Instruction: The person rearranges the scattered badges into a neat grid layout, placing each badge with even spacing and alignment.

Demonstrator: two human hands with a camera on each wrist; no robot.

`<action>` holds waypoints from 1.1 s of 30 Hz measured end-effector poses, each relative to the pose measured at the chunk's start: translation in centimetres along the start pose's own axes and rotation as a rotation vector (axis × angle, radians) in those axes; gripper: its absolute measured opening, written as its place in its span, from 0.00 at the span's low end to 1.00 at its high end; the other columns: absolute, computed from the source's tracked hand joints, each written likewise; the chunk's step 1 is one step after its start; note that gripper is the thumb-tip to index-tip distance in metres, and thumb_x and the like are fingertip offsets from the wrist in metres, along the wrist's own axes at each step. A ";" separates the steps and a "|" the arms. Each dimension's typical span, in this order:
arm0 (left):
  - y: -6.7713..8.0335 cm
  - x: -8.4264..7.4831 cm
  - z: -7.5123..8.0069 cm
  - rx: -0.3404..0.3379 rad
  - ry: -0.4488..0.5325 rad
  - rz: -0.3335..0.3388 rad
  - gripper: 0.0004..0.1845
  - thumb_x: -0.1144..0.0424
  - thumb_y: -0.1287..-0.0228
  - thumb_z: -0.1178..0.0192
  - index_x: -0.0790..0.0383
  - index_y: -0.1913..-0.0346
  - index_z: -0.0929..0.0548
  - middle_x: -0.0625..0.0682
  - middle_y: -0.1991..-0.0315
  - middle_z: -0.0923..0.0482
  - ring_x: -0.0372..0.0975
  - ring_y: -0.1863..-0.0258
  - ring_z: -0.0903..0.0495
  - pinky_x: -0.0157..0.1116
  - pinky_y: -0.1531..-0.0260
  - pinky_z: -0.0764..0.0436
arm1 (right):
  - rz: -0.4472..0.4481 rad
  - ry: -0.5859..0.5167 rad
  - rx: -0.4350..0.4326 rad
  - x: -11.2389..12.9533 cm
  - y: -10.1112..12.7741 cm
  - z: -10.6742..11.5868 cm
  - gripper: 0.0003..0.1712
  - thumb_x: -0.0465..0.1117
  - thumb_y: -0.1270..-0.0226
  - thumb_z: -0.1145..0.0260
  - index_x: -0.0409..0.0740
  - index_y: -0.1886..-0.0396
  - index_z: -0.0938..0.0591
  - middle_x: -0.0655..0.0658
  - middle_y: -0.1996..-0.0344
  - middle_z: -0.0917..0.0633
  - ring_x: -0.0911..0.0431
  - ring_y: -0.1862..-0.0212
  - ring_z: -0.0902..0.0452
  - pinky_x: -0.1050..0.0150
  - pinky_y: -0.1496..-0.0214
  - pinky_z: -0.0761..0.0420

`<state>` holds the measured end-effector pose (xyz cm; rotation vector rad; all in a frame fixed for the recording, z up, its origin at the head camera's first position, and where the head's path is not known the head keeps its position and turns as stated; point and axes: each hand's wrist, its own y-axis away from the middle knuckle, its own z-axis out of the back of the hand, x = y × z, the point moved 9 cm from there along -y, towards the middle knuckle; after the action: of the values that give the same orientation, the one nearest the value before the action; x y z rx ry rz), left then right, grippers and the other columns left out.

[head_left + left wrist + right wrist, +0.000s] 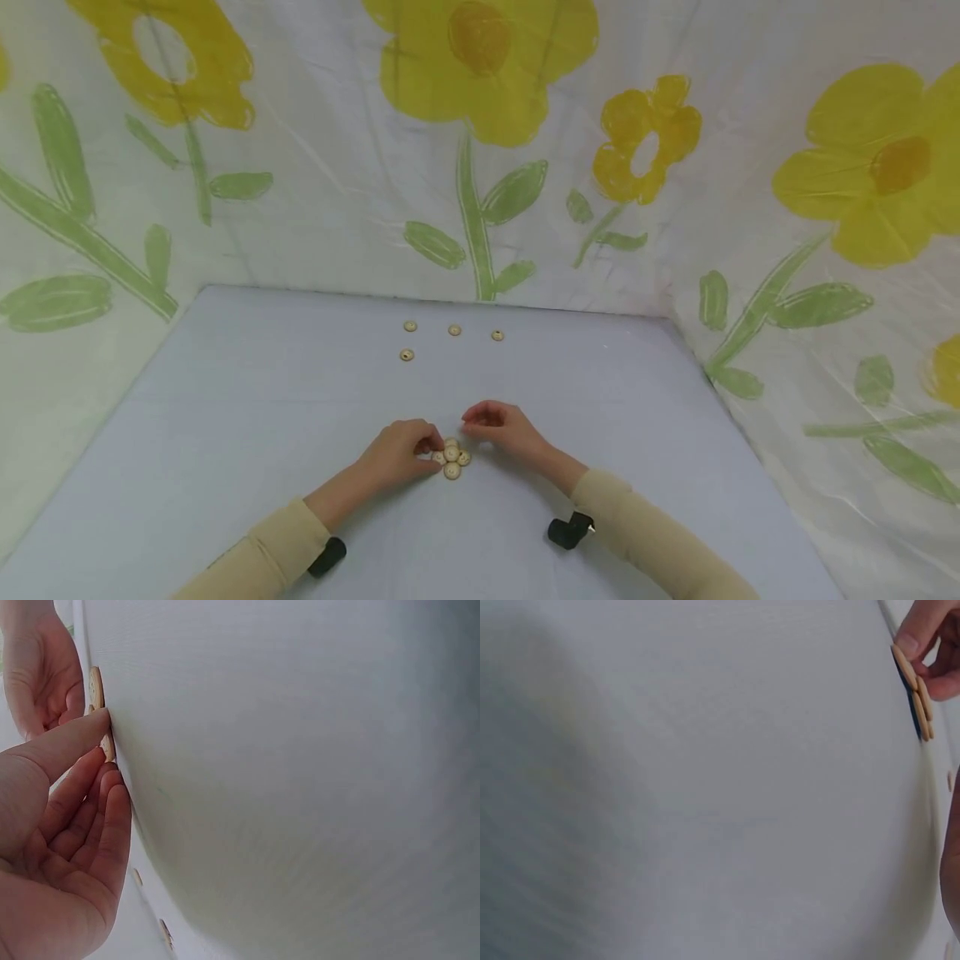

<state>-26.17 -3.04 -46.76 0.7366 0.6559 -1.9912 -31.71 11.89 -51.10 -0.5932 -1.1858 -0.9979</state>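
Note:
A small cluster of round wooden buttons (452, 458) lies flat on the pale table (262, 400), near its front middle. My left hand (433, 446) is at the cluster's left edge and pinches one button (108, 745) between thumb and forefinger. My right hand (471, 423) hovers just behind and to the right of the cluster, its fingers loosely curled with nothing visible in them. In the right wrist view the buttons (919, 694) show edge-on under the left hand's fingertips (919, 630).
Several more wooden buttons (454, 330) lie spaced apart farther back on the table. A flower-printed cloth (480, 167) walls the table behind and on both sides. Black wrist cameras (568, 531) sit on both beige sleeves.

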 end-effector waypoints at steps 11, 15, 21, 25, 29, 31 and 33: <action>0.1 0.2 0.1 -0.008 -0.003 -0.004 0.09 0.69 0.49 0.28 0.61 0.66 0.17 0.46 0.70 0.21 0.39 0.69 0.23 0.33 0.67 0.24 | 0.036 0.102 0.063 -0.1 1.3 -0.7 0.13 0.43 0.37 0.30 0.44 0.56 0.17 0.50 0.65 0.16 0.58 0.63 0.22 0.67 0.65 0.26; 0.2 0.2 0.0 -0.007 -0.003 -0.004 0.09 0.69 0.49 0.28 0.61 0.66 0.17 0.46 0.70 0.21 0.39 0.69 0.23 0.33 0.67 0.24 | 0.063 0.141 0.077 0.1 1.6 -1.0 0.12 0.41 0.38 0.29 0.44 0.57 0.17 0.51 0.66 0.16 0.60 0.64 0.22 0.68 0.65 0.25; 0.3 0.2 0.0 -0.007 0.000 -0.003 0.09 0.68 0.48 0.28 0.61 0.66 0.17 0.47 0.70 0.21 0.39 0.69 0.23 0.33 0.67 0.24 | 0.150 0.206 0.083 1.4 2.2 -1.2 0.11 0.37 0.41 0.27 0.44 0.59 0.17 0.50 0.67 0.16 0.60 0.65 0.22 0.68 0.62 0.22; 0.3 0.3 -0.1 -0.011 -0.002 0.002 0.09 0.68 0.48 0.28 0.60 0.66 0.17 0.46 0.70 0.21 0.38 0.69 0.23 0.33 0.66 0.24 | 0.208 0.292 0.087 1.9 2.4 -1.4 0.12 0.37 0.43 0.26 0.44 0.59 0.17 0.51 0.67 0.16 0.61 0.65 0.22 0.68 0.60 0.21; 0.4 0.6 -0.3 -0.013 -0.003 0.013 0.09 0.67 0.48 0.28 0.60 0.65 0.17 0.45 0.70 0.21 0.37 0.69 0.24 0.34 0.66 0.23 | 0.247 0.400 0.117 2.3 2.5 -1.8 0.13 0.38 0.43 0.25 0.46 0.59 0.17 0.54 0.67 0.18 0.63 0.65 0.23 0.68 0.60 0.22; 0.3 0.6 -0.4 -0.013 -0.005 0.018 0.09 0.67 0.48 0.28 0.59 0.65 0.17 0.45 0.70 0.21 0.37 0.69 0.24 0.34 0.66 0.23 | 0.260 0.441 0.136 2.6 2.5 -1.9 0.13 0.39 0.42 0.25 0.47 0.59 0.18 0.55 0.67 0.19 0.63 0.64 0.24 0.68 0.60 0.22; 0.3 0.7 -0.4 -0.012 -0.009 0.019 0.09 0.67 0.48 0.28 0.59 0.65 0.17 0.45 0.70 0.21 0.37 0.69 0.24 0.34 0.66 0.23 | 0.269 0.469 0.150 2.8 2.4 -2.1 0.13 0.39 0.42 0.25 0.47 0.59 0.18 0.55 0.67 0.19 0.64 0.64 0.25 0.68 0.60 0.22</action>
<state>-26.13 -3.27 -47.57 0.7238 0.6529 -1.9708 -28.46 10.45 -48.85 -0.3598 -0.7334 -0.7553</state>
